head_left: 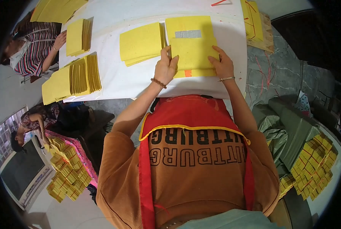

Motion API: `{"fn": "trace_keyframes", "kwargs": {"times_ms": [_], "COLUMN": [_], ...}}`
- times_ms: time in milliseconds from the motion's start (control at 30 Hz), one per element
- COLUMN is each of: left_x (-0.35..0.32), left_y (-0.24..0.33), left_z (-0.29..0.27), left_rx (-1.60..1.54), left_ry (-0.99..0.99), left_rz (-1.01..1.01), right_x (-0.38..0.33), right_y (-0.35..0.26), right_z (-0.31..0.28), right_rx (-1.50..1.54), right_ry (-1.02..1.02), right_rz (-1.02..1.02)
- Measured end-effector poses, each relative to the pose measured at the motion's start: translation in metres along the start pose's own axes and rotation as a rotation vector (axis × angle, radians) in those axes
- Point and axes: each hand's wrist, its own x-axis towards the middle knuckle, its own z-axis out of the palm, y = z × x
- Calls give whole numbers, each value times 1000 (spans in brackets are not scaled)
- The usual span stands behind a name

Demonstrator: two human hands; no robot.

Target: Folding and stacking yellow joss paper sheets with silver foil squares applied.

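A stack of yellow paper (193, 53) lies between my two hands at the table's near edge. My left hand (166, 68) grips its left side, thumb on top and the fingers along the edge. On the opposite side my right hand (222, 65) has its thumb and fingers closed on the right edge. Under this stack sits another yellow sheet (189, 23), with a silver patch (188, 34) showing above and an orange patch (188, 73) below. Just left of my left hand is a pile of folded yellow paper (142, 42).
Yellow paper bundles (79, 78) stand at the white table's (111, 82) left side, near a co-worker's hand (60, 40). Tied yellow packs (252, 23) are beyond its right edge. Another person works lower left beside stacked yellow bundles (68, 171); more bundles (315, 166) are lower right.
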Motion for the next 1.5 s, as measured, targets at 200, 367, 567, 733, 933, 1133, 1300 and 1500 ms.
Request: {"fn": "trace_keyframes", "kwargs": {"times_ms": [200,367,567,733,933,1133,1300,1500], "left_x": [-24,8,25,27,28,20,11,20], "left_y": [41,36,8,7,10,15,21,63], "left_z": [-22,12,35,38,33,26,48,-23], "left_rx": [630,611,855,875,857,867,1168,647], "left_ry": [-61,24,-88,-96,-104,-270,-102,43], "left_rz": [453,835,829,821,898,983,965,1019], "right_x": [2,4,-1,-31,-52,-47,-25,-23], "right_y": [10,16,1,-19,2,5,16,13], "right_z": [3,7,2,4,19,11,-17,-23], "right_rx": [66,80,61,-456,-699,-578,589,772], "right_ry": [21,23,-43,165,2,-93,-215,123], "right_rz": [-66,-62,25,-309,-513,-504,-143,64]}}
